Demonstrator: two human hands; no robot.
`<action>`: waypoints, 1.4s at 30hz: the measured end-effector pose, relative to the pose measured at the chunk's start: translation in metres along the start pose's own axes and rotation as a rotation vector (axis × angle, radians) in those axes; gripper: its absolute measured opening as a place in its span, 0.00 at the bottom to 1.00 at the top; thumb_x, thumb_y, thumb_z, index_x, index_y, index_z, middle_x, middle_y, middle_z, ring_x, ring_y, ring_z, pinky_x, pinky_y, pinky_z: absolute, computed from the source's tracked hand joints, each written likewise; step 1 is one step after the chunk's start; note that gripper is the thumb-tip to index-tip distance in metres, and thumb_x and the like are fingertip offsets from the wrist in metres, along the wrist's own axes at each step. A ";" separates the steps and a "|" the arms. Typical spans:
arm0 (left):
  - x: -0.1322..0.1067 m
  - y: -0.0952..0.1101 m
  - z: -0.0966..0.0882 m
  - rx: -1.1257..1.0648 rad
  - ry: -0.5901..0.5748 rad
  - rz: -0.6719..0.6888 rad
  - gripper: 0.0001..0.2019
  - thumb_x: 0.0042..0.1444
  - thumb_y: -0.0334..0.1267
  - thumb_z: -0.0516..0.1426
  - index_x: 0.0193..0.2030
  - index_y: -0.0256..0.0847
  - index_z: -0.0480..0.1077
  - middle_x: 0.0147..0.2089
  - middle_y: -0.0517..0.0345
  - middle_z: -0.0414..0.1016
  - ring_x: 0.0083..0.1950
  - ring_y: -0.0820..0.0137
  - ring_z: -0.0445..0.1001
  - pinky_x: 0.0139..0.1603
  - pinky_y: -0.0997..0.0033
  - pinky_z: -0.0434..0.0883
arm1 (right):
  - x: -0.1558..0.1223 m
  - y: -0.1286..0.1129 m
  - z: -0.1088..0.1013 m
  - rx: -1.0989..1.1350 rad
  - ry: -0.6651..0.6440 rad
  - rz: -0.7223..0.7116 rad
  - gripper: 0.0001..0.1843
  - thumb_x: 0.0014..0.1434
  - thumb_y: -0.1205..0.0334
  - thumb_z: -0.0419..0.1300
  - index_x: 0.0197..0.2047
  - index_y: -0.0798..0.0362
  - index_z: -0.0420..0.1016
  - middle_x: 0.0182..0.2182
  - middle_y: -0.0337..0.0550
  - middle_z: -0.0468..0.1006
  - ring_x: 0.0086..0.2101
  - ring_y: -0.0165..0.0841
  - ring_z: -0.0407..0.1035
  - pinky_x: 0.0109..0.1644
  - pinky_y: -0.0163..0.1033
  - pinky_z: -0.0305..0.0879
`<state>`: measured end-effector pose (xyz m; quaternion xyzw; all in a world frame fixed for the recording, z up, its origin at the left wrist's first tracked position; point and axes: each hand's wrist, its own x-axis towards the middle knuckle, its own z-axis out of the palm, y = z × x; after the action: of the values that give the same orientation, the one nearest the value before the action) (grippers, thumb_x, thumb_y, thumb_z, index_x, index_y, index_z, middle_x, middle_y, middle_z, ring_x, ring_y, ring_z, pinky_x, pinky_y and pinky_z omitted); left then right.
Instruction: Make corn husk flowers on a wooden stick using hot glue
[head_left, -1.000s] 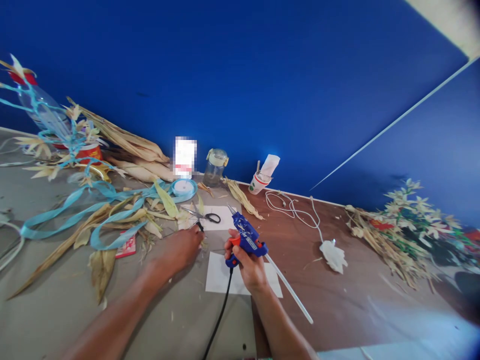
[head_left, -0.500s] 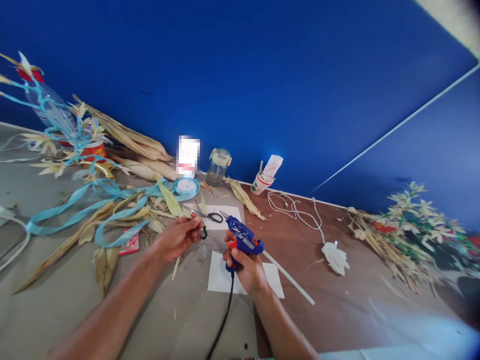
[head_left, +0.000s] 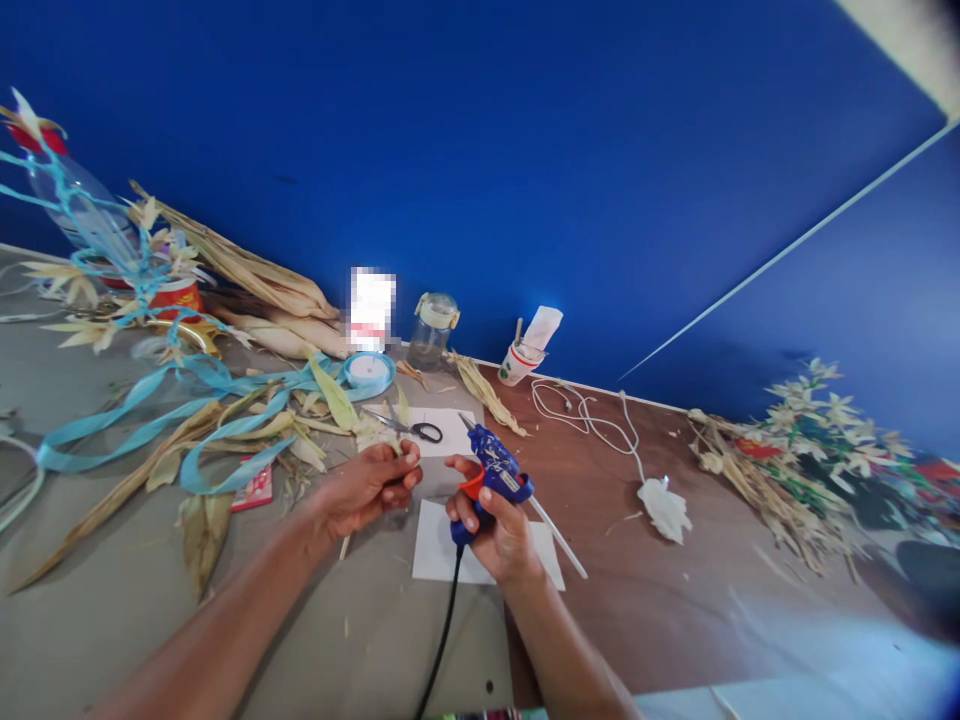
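My right hand [head_left: 495, 525] is wrapped round a blue hot glue gun [head_left: 495, 472] with an orange trigger. Its nozzle points up and to the left, a white glue stick [head_left: 561, 540] juts from its back, and a black cord [head_left: 448, 620] runs down from the grip. To the left, my left hand [head_left: 375, 482] is closed in a pinch; what sits between its fingertips is too small to make out. Just beyond that hand lie black-handled scissors [head_left: 424, 432], partly on a white paper sheet [head_left: 454, 430]. Another paper sheet [head_left: 435, 555] lies below the glue gun.
Blue ribbon [head_left: 112, 425] and dried corn husks [head_left: 142, 475] spread over the left side. Against the wall stand a glass jar [head_left: 433, 335] and a paper cup [head_left: 517, 365]. A white cable [head_left: 592, 420] lies behind on the right, with husk flowers [head_left: 832, 420] farther right.
The glue gun has moved slightly right and turned more upright, its nozzle farther from my left hand. My left hand has shifted a little right and down. The view has also shifted slightly.
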<state>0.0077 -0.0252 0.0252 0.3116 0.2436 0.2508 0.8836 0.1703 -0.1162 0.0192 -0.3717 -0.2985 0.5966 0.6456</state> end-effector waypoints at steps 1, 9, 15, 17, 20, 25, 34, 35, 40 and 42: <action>0.000 -0.001 0.002 -0.004 -0.017 -0.012 0.08 0.53 0.36 0.58 0.33 0.37 0.61 0.22 0.65 0.64 0.16 0.86 0.50 0.20 0.83 0.52 | 0.000 0.001 0.000 0.007 -0.015 0.012 0.16 0.47 0.55 0.61 0.40 0.50 0.76 0.37 0.44 0.75 0.18 0.22 0.51 0.33 0.40 0.60; 0.000 -0.006 0.008 -0.029 -0.034 -0.045 0.09 0.50 0.34 0.60 0.31 0.36 0.62 0.21 0.64 0.65 0.15 0.86 0.50 0.20 0.82 0.54 | 0.003 0.009 0.001 0.099 -0.118 0.114 0.20 0.45 0.58 0.64 0.44 0.49 0.75 0.29 0.41 0.76 0.19 0.24 0.54 0.33 0.39 0.57; 0.003 -0.012 0.007 -0.025 -0.060 -0.049 0.06 0.52 0.33 0.58 0.31 0.33 0.65 0.22 0.63 0.65 0.16 0.87 0.50 0.20 0.81 0.55 | 0.003 0.010 0.003 0.063 -0.135 0.088 0.21 0.46 0.59 0.64 0.46 0.50 0.74 0.31 0.42 0.75 0.21 0.25 0.59 0.30 0.36 0.53; 0.004 -0.014 0.006 -0.038 -0.068 -0.041 0.06 0.52 0.32 0.59 0.30 0.33 0.65 0.23 0.62 0.65 0.16 0.87 0.50 0.20 0.82 0.55 | 0.003 0.010 0.003 0.046 -0.118 0.080 0.22 0.46 0.59 0.65 0.46 0.51 0.74 0.32 0.42 0.75 0.21 0.25 0.58 0.30 0.36 0.52; 0.003 -0.014 0.006 -0.054 -0.077 -0.039 0.06 0.51 0.33 0.59 0.31 0.33 0.65 0.24 0.62 0.66 0.17 0.87 0.51 0.20 0.82 0.55 | 0.002 0.010 0.004 0.040 -0.108 0.080 0.23 0.45 0.59 0.65 0.47 0.51 0.73 0.33 0.43 0.75 0.22 0.25 0.59 0.29 0.35 0.51; 0.002 -0.008 0.008 0.049 -0.011 -0.033 0.09 0.50 0.38 0.60 0.32 0.35 0.65 0.24 0.60 0.68 0.16 0.85 0.53 0.19 0.82 0.53 | 0.002 0.010 0.003 0.109 -0.079 0.077 0.21 0.47 0.61 0.64 0.47 0.51 0.73 0.30 0.40 0.72 0.22 0.24 0.58 0.31 0.36 0.51; 0.001 -0.007 0.007 0.305 0.059 -0.006 0.15 0.49 0.46 0.59 0.27 0.34 0.66 0.22 0.63 0.63 0.17 0.83 0.52 0.19 0.78 0.47 | 0.002 0.004 -0.001 0.131 -0.077 0.085 0.16 0.47 0.60 0.63 0.41 0.53 0.75 0.22 0.36 0.67 0.21 0.25 0.53 0.33 0.37 0.52; 0.002 -0.009 0.007 0.340 0.065 0.022 0.15 0.49 0.46 0.60 0.27 0.34 0.67 0.21 0.64 0.61 0.17 0.83 0.52 0.20 0.78 0.46 | 0.003 0.004 -0.001 0.131 -0.075 0.086 0.16 0.47 0.60 0.63 0.42 0.53 0.75 0.21 0.36 0.67 0.21 0.25 0.53 0.33 0.37 0.52; 0.004 -0.010 0.009 0.518 0.144 0.136 0.13 0.46 0.45 0.61 0.28 0.35 0.69 0.20 0.64 0.61 0.20 0.79 0.54 0.21 0.75 0.48 | 0.002 0.005 0.001 0.081 -0.035 0.097 0.21 0.46 0.60 0.65 0.46 0.51 0.73 0.30 0.40 0.72 0.22 0.25 0.55 0.30 0.36 0.50; 0.005 -0.010 0.010 0.534 0.180 0.155 0.13 0.44 0.44 0.62 0.26 0.35 0.69 0.20 0.63 0.61 0.20 0.79 0.53 0.21 0.75 0.48 | 0.001 0.006 0.002 0.055 -0.025 0.099 0.22 0.45 0.61 0.65 0.47 0.50 0.72 0.33 0.41 0.73 0.21 0.24 0.56 0.29 0.36 0.50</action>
<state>0.0203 -0.0338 0.0239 0.5274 0.3536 0.2712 0.7234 0.1655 -0.1144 0.0157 -0.3607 -0.2713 0.6404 0.6215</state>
